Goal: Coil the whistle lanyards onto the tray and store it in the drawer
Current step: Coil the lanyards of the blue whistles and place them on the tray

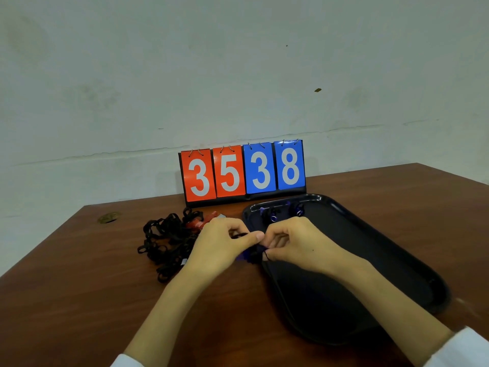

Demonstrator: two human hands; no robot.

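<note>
- The left hand (222, 245) and the right hand (299, 242) meet at the centre of the frame, just above the near-left rim of the tray (370, 260).
- Both hands have their fingers curled and pinch one black lanyard (239, 235). The left thumb stretches across towards the right hand.
- A purple whistle (242, 256) shows just below the two hands, joined to that lanyard; how much of the cord is already wound cannot be told.
- The tray is black and glossy, and lies at an angle on the right half of the brown wooden counter (79, 287).
- At the tray's far end sit two coiled lanyards (272, 214), side by side, each with a purple whistle and a small metal ring.
- A loose pile of black lanyards (166, 242) lies on the counter left of the hands, touching the left wrist.
- Red whistles (201, 221) lie at the pile's far edge, partly hidden behind the left hand.
- A flip scoreboard (242, 172) stands behind, reading 35 in red and 38 in blue, against a pale wall (238, 62).
- White sleeves (471, 345) show at the bottom of the frame.
</note>
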